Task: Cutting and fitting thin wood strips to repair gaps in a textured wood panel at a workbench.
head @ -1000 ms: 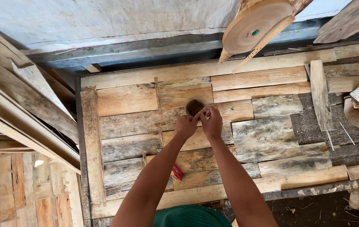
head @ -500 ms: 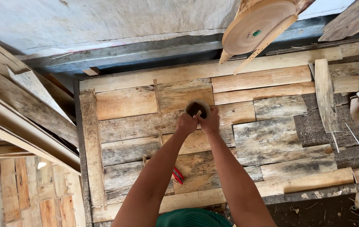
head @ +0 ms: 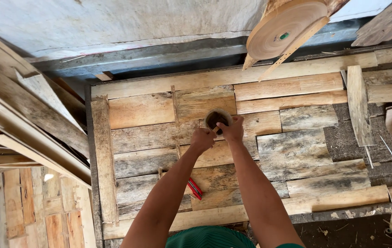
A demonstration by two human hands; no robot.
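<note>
**Both hands at a small round container on a plank bench**

At far left, weathered grey planks (head: 26, 124) lean in a stack beside the patchwork wooden bench (head: 141, 110). A red pencil-like tool (head: 195, 188) lies on the bench beneath the left forearm. The left hand (head: 202, 139) is curled into a fist just below-left of the small round dark-filled container (head: 217, 118); whether its fingers pinch anything cannot be told. The right hand (head: 232, 130) touches the container's lower-right rim, fingers narrowly curled against it, and is the nearer. Upper right, a tan roll of wood strip (head: 288, 30) overhangs.
</note>
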